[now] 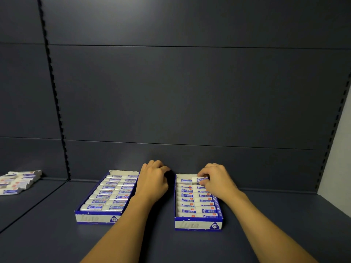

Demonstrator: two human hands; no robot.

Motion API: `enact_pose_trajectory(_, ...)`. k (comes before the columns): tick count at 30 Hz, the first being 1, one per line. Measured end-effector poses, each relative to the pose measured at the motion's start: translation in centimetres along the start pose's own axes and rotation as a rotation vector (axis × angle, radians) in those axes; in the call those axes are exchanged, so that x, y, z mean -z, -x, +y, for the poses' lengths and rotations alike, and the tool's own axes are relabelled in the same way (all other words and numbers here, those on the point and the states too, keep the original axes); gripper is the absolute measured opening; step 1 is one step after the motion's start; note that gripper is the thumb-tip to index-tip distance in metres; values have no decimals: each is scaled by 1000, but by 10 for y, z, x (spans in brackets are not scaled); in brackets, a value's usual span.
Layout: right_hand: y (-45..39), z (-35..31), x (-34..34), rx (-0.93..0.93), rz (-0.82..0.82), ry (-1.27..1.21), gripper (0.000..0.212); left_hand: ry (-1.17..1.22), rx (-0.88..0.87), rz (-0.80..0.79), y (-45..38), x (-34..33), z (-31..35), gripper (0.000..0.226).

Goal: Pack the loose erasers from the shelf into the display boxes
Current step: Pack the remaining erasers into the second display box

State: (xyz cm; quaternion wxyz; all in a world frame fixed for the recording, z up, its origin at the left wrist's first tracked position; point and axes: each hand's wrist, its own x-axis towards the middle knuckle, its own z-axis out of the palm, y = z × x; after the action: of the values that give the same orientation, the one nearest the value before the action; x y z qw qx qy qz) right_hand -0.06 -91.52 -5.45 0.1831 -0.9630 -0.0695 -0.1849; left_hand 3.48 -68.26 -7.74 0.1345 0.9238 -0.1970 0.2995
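Two blue and white display boxes stand on the dark shelf. The left box (95,218) is filled with two columns of white erasers in blue sleeves. The right box (197,224) also holds rows of erasers. My right hand (218,180) pinches one eraser (199,180) over the far end of the right box. My left hand (154,178) lies between the two boxes with its fingers curled; I see nothing in it.
A pile of loose erasers (18,181) lies on the neighbouring shelf section at the far left. A slotted upright (55,95) divides the sections. The dark back panel (190,92) rises right behind the boxes.
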Motion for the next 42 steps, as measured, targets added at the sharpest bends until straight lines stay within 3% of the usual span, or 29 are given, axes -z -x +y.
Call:
enact_pose_trajectory(18,1,-5,-1,-47,-72,140,24,-14,-15,-24,0,-6,0,40)
enact_pose_trajectory(27,5,-14,24,5,-96,154,29,-141,-23,-152,-1,26,6,38)
enact_pose_trajectory(34,4,-44,33,111,-109,220,40,-200,96,-233,11,80,-3,32)
enact_pose_trajectory(42,-4,-119,25,268,-148,165,42,-226,267,-182,49,130,-36,39)
